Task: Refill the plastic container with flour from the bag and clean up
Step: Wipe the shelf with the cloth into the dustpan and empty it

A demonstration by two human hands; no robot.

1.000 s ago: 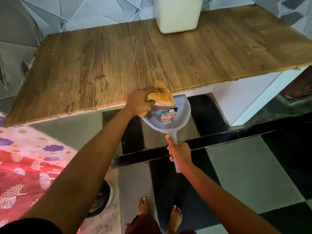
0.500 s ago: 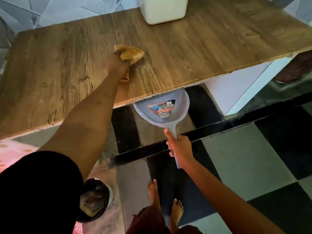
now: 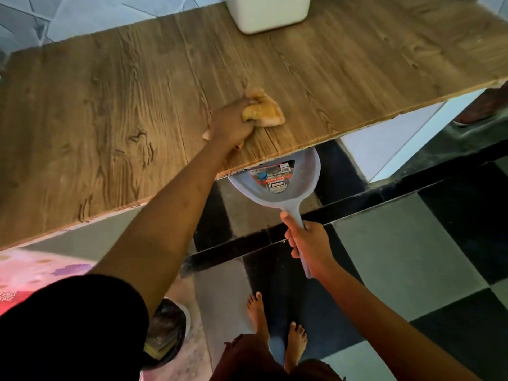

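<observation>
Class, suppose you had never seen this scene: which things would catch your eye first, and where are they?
First, the left hand pressing an orange cloth on the wooden table near its front edge. Next, the grey dustpan held by the right hand just under that edge. A white container stands at the back.

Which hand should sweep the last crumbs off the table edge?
Left hand: it grips the orange cloth near the edge, while the right hand holds the grey plastic dustpan below.
</observation>
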